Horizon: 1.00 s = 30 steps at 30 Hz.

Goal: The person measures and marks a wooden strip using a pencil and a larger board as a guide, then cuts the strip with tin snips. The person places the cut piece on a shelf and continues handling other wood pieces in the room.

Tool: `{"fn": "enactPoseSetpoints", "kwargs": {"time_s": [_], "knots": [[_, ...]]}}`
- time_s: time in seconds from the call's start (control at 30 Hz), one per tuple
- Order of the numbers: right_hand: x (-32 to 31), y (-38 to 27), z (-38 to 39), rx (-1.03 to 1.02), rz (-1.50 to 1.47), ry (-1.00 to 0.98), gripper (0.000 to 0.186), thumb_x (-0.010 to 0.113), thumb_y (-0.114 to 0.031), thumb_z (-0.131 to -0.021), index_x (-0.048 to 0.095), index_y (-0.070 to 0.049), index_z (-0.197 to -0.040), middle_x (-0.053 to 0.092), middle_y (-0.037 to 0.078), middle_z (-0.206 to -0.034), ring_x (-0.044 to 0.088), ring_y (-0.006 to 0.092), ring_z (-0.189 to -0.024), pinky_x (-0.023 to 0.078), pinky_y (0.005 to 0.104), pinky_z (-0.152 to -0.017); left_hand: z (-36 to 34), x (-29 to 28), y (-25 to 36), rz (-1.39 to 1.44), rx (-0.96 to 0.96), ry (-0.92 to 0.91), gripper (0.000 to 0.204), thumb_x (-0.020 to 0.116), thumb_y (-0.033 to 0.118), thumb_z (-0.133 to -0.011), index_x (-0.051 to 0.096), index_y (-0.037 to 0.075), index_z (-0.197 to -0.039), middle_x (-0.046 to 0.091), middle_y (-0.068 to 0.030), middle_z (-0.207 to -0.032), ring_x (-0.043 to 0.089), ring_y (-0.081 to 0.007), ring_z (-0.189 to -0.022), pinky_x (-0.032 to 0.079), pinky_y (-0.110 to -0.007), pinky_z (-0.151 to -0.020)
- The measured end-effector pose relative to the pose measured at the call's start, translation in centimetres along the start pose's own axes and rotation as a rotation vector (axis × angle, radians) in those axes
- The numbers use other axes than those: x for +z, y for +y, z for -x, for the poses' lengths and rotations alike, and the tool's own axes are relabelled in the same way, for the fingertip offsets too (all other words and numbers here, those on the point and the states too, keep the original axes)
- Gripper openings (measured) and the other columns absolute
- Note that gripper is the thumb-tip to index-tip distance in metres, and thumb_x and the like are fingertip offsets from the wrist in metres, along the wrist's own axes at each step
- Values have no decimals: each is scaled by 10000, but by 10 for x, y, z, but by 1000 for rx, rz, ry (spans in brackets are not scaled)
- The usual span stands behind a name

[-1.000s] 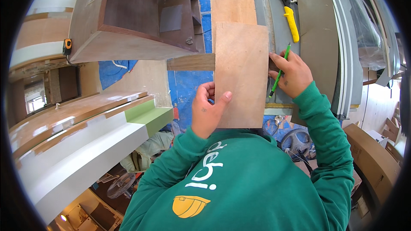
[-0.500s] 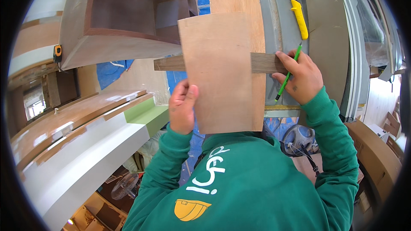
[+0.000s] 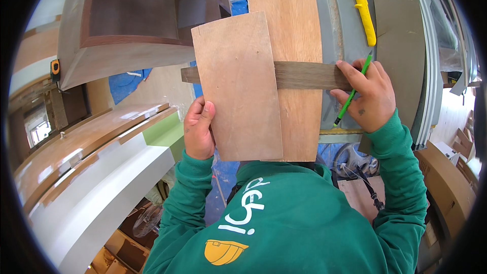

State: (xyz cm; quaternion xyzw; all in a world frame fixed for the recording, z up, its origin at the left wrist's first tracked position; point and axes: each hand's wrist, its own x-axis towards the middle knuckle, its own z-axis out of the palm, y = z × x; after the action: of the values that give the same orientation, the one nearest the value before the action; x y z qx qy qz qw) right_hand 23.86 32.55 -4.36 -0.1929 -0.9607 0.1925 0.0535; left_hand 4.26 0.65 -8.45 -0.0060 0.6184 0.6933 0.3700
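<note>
My left hand (image 3: 199, 128) grips the left edge of a thin plywood panel (image 3: 238, 111), thumb on top. The panel lies across a dark brown wood strip (image 3: 304, 75), whose two ends stick out at either side. At the strip's right end is my right hand (image 3: 369, 94), closed on it between thumb and fingers. A green pencil (image 3: 347, 105) also rests in that hand, slanting across the palm side of the fingers. Beneath panel and strip lies a longer plywood board (image 3: 299, 25).
Yellow-handled snips (image 3: 366, 20) lie on the grey surface (image 3: 332, 25) beyond my right hand. A dark open cabinet (image 3: 132, 10) stands at the far left, with a tape measure (image 3: 55, 70) by it. A white and green ledge (image 3: 111, 187) runs along my left. Blue sheeting (image 3: 219, 187) shows below.
My left hand and the plywood panel have moved left, uncovering more of the strip and the board beneath. My right hand keeps its hold on strip and pencil. The view has shifted slightly.
</note>
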Motion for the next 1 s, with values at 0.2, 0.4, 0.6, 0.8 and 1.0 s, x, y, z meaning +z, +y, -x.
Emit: {"fn": "enactPoseSetpoints", "kwargs": {"time_s": [0.2, 0.4, 0.6, 0.8, 1.0], "knots": [[-1, 1, -2, -42, 81, 10, 648, 941, -192, -666, 710, -143, -1269, 663, 137, -1152, 569, 364, -1166, 447, 515, -1013, -3, 1, 1, -32, -13, 12, 397, 647, 276, -1075, 599, -46, -1302, 714, -107, -1210, 663, -151, -1080, 517, -300, -976], [7, 4, -4, -95, -30, 26, 676, 926, -163, -665, 698, -151, -1302, 650, 156, -1250, 572, 385, -1227, 438, 530, -1062, -2, 5, 4, -209, -7, 88, 359, 650, 237, -1065, 599, -47, -1279, 716, -107, -1158, 663, -142, -1043, 520, -292, -957], [15, 3, -7, -146, -150, -22, 633, 886, -106, -713, 691, -155, -1314, 636, 157, -1264, 598, 384, -1196, 455, 518, -1048, -1, 20, 7, -270, 34, 63, 534, 784, 243, -960, 529, -33, -1340, 691, -130, -1192, 661, -155, -1057, 534, -315, -955], [17, 6, -11, -181, -148, -63, 592, 831, -41, -762, 689, -166, -1323, 625, 163, -1259, 608, 375, -1169, 461, 498, -1030, -2, 26, 8, -240, 0, 32, 622, 822, 250, -935, 490, -27, -1382, 683, -142, -1224, 664, -170, -1082, 535, -326, -977], [19, 3, -11, -184, -137, -46, 604, 788, 7, -769, 695, -186, -1334, 633, 180, -1244, 615, 375, -1149, 458, 493, -1029, -6, 25, 6, -193, -18, 10, 637, 821, 276, -943, 482, -24, -1390, 680, -137, -1233, 657, -165, -1095, 529, -327, -983]]}}
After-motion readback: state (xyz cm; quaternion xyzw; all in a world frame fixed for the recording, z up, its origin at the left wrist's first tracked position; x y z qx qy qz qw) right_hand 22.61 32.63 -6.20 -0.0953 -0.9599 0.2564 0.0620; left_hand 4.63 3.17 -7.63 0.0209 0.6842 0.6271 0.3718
